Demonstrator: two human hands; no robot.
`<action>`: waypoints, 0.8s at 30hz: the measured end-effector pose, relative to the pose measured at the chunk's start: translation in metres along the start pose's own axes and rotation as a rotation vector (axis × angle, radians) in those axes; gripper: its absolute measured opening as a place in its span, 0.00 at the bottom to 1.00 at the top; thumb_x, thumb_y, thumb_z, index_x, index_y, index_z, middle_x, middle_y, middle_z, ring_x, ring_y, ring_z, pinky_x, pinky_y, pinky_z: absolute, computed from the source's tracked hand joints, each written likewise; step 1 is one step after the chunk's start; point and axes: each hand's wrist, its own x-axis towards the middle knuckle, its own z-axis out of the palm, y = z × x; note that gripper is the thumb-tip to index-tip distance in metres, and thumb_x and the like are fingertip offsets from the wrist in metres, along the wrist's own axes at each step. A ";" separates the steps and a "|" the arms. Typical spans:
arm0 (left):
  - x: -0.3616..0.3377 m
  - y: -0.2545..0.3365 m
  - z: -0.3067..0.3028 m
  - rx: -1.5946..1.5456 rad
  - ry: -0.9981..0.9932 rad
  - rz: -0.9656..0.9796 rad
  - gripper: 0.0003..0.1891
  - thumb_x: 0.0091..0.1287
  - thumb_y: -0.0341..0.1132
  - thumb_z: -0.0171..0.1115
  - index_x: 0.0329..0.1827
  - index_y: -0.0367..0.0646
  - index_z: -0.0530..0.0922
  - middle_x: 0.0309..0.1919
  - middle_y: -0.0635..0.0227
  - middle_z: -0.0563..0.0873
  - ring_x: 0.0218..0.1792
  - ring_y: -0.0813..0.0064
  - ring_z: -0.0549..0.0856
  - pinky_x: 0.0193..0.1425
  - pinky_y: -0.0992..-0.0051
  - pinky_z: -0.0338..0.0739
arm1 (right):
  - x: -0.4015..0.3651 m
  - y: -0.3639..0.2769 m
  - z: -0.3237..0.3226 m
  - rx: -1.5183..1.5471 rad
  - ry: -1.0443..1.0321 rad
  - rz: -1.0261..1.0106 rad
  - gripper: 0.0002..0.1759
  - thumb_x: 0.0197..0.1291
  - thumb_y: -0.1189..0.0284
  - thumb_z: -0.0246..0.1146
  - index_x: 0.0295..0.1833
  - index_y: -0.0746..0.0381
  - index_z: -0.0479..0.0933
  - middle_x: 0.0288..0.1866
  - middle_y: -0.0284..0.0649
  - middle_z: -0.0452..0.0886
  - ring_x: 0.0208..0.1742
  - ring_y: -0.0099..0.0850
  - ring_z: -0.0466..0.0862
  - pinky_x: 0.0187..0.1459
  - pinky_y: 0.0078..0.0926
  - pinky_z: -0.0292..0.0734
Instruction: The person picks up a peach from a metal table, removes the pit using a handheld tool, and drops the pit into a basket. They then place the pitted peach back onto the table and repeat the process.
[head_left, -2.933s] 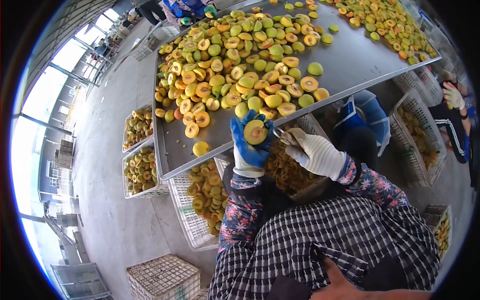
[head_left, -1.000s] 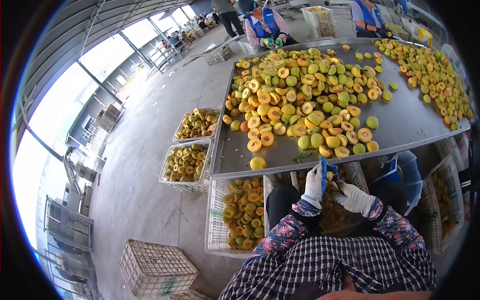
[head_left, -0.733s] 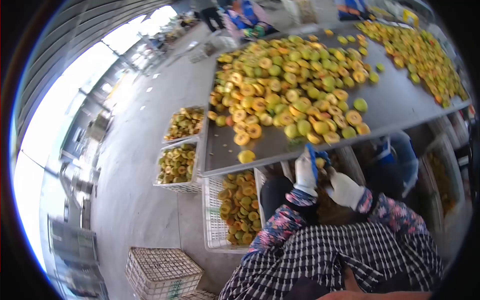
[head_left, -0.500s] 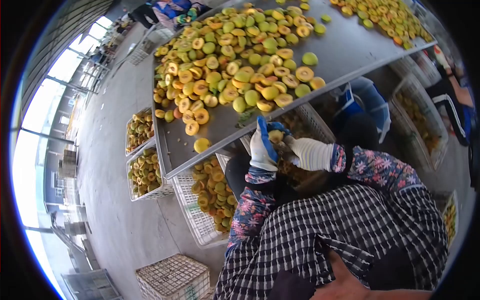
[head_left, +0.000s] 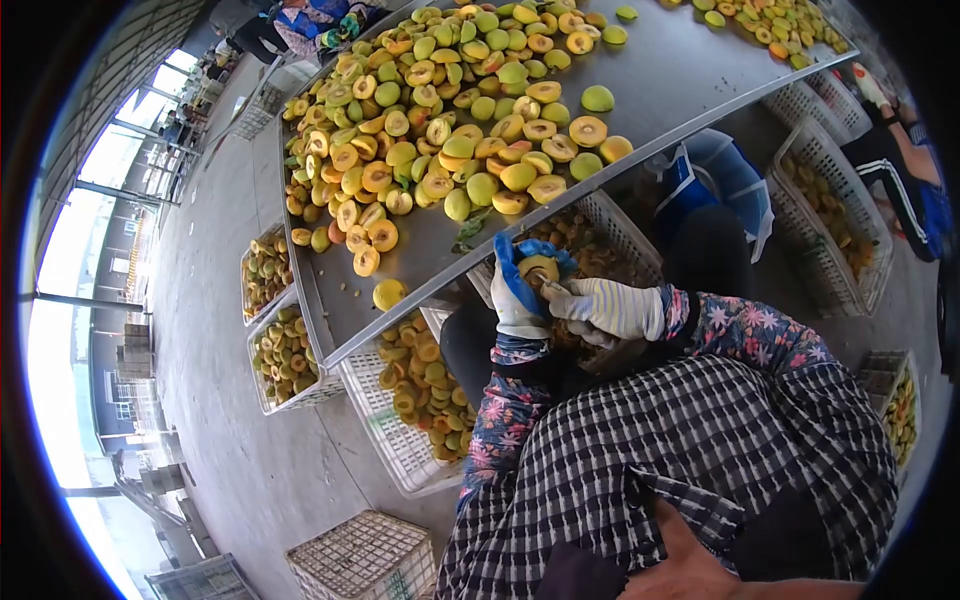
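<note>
My left hand (head_left: 517,298), in a white glove with blue on palm and fingers, is closed around a halved yellow stone fruit (head_left: 541,267), its cut face up. My right hand (head_left: 612,308), in a striped white glove, is pinched at the fruit's near edge; what its fingers hold is too small to make out. Both hands are just off the near edge of a metal table (head_left: 372,307), above a crate (head_left: 622,228) of brownish scraps. On the table lies a large heap of halved yellow-green fruit (head_left: 430,130).
White crates of fruit halves (head_left: 425,390) stand left of my lap. A blue bucket (head_left: 715,185) and another crate (head_left: 832,220) are to the right. An upturned crate (head_left: 362,552) sits lower left. Another person's arm (head_left: 905,160) shows at right; a bare hand (head_left: 690,570) crosses the bottom.
My left hand has turned the fruit so its cut face shows. My right fingers have moved up against it. The whole view has shifted slightly.
</note>
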 end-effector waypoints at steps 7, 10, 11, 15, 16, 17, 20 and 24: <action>0.009 0.017 -0.031 0.003 0.128 0.133 0.23 0.74 0.54 0.55 0.39 0.39 0.78 0.33 0.59 0.84 0.34 0.57 0.84 0.41 0.57 0.83 | 0.003 0.025 -0.024 -0.749 0.189 -0.449 0.17 0.71 0.62 0.58 0.55 0.62 0.71 0.32 0.42 0.80 0.31 0.37 0.81 0.36 0.34 0.76; -0.014 0.051 -0.039 0.382 0.185 0.376 0.27 0.76 0.54 0.51 0.41 0.34 0.81 0.33 0.61 0.87 0.34 0.64 0.86 0.38 0.66 0.84 | -0.012 0.020 -0.041 -1.153 0.253 -0.343 0.19 0.70 0.60 0.58 0.55 0.63 0.70 0.33 0.54 0.82 0.36 0.52 0.83 0.41 0.44 0.77; -0.017 0.070 -0.060 0.529 0.245 0.436 0.26 0.76 0.53 0.52 0.42 0.34 0.82 0.34 0.60 0.87 0.35 0.62 0.87 0.40 0.65 0.84 | -0.020 0.013 -0.040 -1.205 0.241 -0.233 0.20 0.70 0.59 0.57 0.56 0.64 0.70 0.32 0.54 0.82 0.37 0.53 0.84 0.40 0.45 0.77; -0.042 0.136 -0.079 1.640 0.668 0.399 0.20 0.69 0.47 0.62 0.51 0.38 0.83 0.42 0.53 0.87 0.45 0.53 0.85 0.54 0.63 0.78 | -0.032 0.007 -0.036 -1.362 0.252 -0.074 0.21 0.71 0.59 0.55 0.59 0.63 0.69 0.29 0.52 0.83 0.35 0.52 0.84 0.38 0.46 0.78; -0.039 0.140 -0.082 1.707 0.616 0.520 0.20 0.68 0.46 0.62 0.51 0.38 0.83 0.45 0.53 0.87 0.47 0.54 0.85 0.54 0.63 0.78 | -0.033 0.008 -0.036 -1.396 0.269 -0.056 0.20 0.71 0.59 0.55 0.59 0.62 0.69 0.30 0.53 0.83 0.35 0.52 0.84 0.39 0.45 0.79; -0.030 0.144 -0.085 1.768 0.561 0.646 0.19 0.68 0.45 0.63 0.51 0.38 0.83 0.47 0.53 0.86 0.48 0.55 0.85 0.54 0.63 0.78 | -0.031 0.017 -0.041 -1.435 0.325 -0.212 0.20 0.69 0.63 0.56 0.60 0.63 0.69 0.36 0.52 0.84 0.37 0.51 0.85 0.40 0.45 0.80; 0.015 0.146 -0.074 1.714 0.389 0.655 0.21 0.66 0.42 0.65 0.57 0.39 0.81 0.54 0.52 0.83 0.53 0.56 0.83 0.58 0.63 0.76 | -0.030 0.014 -0.042 -1.541 0.344 -0.183 0.20 0.67 0.67 0.57 0.62 0.62 0.69 0.43 0.51 0.83 0.39 0.49 0.85 0.41 0.44 0.81; 0.081 0.125 -0.040 1.725 0.192 0.472 0.27 0.66 0.43 0.65 0.67 0.44 0.74 0.62 0.49 0.78 0.60 0.54 0.80 0.65 0.64 0.74 | -0.032 0.004 -0.036 -1.535 0.352 -0.110 0.21 0.64 0.71 0.58 0.62 0.61 0.69 0.45 0.50 0.82 0.41 0.48 0.86 0.41 0.44 0.81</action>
